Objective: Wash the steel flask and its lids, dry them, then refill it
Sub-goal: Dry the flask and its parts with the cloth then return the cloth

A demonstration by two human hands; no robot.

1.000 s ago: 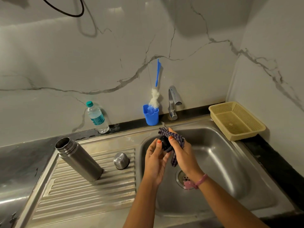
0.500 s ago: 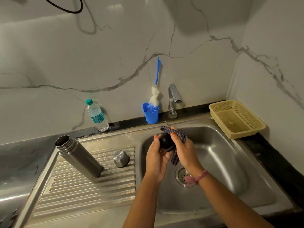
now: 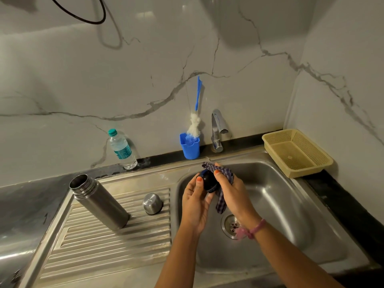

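Black lid (image 3: 208,179) now more exposed from cloth (image 3: 223,179)

Checked purple cloth (image 3: 223,175), black lid (image 3: 208,180), blue cup (image 3: 190,146) (white-bristled brush (image 3: 194,125)), yellow basket (image 3: 297,152)

Bare forearms, orange-painted nails, a pink thread band (image 3: 252,230) tied round the right wrist.

Brushed steel flask (image 3: 99,201), checked cloth (image 3: 223,177)
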